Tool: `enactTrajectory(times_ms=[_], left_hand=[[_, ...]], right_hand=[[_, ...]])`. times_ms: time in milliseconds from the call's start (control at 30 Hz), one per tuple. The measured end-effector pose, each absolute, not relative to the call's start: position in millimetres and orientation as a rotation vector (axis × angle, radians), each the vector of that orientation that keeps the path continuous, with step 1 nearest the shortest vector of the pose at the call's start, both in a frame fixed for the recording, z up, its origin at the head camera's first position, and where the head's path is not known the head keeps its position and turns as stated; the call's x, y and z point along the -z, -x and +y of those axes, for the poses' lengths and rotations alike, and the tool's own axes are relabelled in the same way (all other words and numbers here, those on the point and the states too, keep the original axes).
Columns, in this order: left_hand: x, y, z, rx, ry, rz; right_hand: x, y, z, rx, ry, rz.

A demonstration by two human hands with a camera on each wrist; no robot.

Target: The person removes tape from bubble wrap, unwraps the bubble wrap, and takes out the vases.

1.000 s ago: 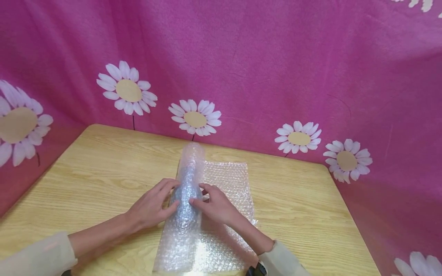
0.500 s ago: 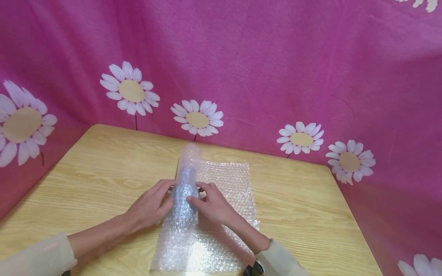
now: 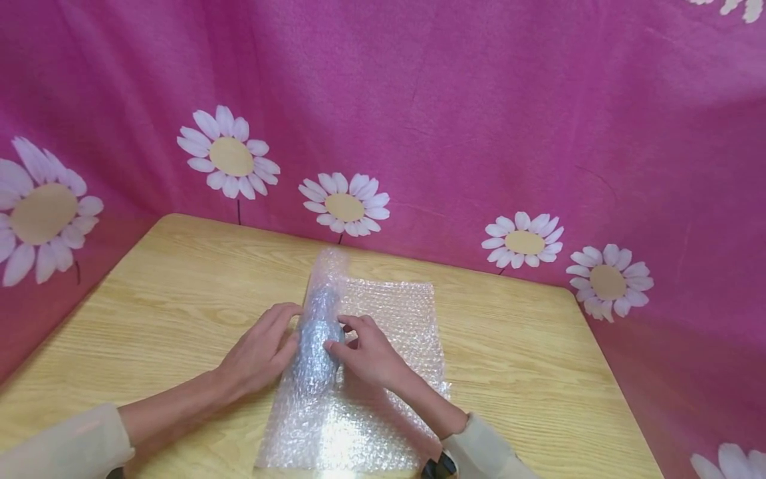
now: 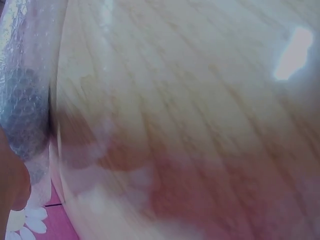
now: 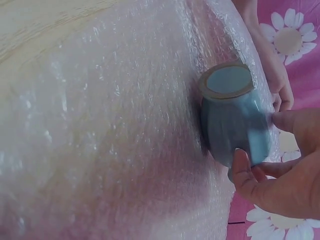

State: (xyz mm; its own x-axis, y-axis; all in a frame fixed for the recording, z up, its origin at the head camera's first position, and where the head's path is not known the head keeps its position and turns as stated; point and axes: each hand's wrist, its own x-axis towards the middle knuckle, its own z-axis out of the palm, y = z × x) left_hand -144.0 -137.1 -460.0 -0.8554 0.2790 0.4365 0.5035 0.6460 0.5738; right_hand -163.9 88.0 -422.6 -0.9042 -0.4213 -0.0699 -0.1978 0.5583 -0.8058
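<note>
A blue-grey ceramic vessel (image 5: 232, 125) with a brown-edged round end lies on its side under a fold of bubble wrap (image 3: 395, 326). In the head view the wrap covers most of it, and a narrower part shows toward the far end. My right hand (image 3: 374, 356) grips the vessel's right side, thumb on top and fingers at its side. In the right wrist view the fingers (image 5: 245, 175) are on the glazed surface. My left hand (image 3: 257, 349) rests along the left edge of the fold, fingers fairly straight, fingertips at the wrap.
The wooden table (image 3: 509, 346) extends on both sides of the wrap. A pink cloth (image 3: 419, 133) with printed daisies stands around the table's back and sides. The flat part of the wrap lies right of the vessel.
The wrapped vessel has shifted slightly left. My left thumb has drawn back from the top of the fold to its left edge; my right hand keeps its grip.
</note>
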Motion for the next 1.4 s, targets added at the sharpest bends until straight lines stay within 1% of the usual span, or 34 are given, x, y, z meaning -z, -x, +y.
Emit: enactTrajectory(times_ms=[267,533,767,1100,1400], left_hand=[[456,145,-126,1.054,0.663,-2.566],[452,145,-117,1.040,0.632,-2.638],[452,148,-111,1.020,0.641,-2.677],[451,149,-109,0.984,0.646,-2.679],[449,148,-107,1.009,0.630,-2.714]], right_hand=[[423,164,89,1.266,0.513,2.532],[423,165,88,1.261,0.515,2.529],[425,164,93,1.289,0.566,2.520],[426,157,112,1.246,0.674,2.521],[430,146,142,1.131,0.783,2.572]])
